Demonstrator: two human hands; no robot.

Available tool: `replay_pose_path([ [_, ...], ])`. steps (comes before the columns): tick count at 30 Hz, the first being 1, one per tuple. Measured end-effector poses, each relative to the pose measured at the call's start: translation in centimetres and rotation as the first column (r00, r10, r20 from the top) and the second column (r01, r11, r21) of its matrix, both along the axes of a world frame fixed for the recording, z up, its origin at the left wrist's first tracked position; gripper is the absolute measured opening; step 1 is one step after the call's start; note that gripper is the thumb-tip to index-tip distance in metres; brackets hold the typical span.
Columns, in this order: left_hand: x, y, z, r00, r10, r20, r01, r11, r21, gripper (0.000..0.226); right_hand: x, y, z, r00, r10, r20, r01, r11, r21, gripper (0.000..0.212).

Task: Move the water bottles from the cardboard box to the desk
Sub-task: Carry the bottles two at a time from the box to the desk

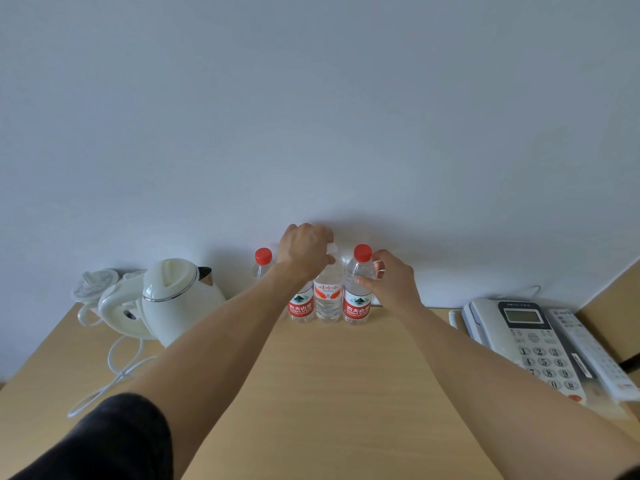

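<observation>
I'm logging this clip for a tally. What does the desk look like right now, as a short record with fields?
surface: wooden desk against a pale wall
bottles: three upright in a row, red-label left bottle, white-cap middle bottle, red-cap right bottle; a fourth bottle stands behind on the left
left hand: curled over the middle bottle's top
right hand: grips the right bottle
left of bottles: white kettle
right of bottles: telephone
cardboard box: not in view

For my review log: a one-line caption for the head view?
Left hand grips the white-capped bottle, right hand a red-capped bottle on the desk.
</observation>
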State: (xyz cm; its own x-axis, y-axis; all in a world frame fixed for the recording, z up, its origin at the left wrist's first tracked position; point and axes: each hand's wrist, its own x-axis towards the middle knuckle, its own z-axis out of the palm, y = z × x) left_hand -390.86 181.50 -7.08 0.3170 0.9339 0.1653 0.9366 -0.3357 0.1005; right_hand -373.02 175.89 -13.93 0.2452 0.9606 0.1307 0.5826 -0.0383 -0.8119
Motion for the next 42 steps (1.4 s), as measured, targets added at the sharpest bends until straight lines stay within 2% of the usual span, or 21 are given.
replay_pose_path([
  [21, 0.3, -0.1, -0.5, 0.999, 0.049, 0.012, -0.049, 0.999, 0.006, 0.047, -0.2, 0.1, 0.6, 0.998, -0.004, 0.067, 0.006, 1.0, -0.025, 0.048],
  [34, -0.1, 0.0, -0.9, 0.999, 0.018, -0.033, -0.016, 0.998, 0.058, 0.049, -0.5, -0.1, 0.8, 0.999, -0.008, 0.054, 0.011, 0.999, -0.051, 0.047],
  [42, -1.7, -0.2, -0.7, 1.0, -0.024, -0.009, 0.025, 0.995, 0.094, 0.047, -0.5, -0.5, 1.3, 0.999, -0.009, 0.047, 0.011, 0.999, -0.052, 0.053],
])
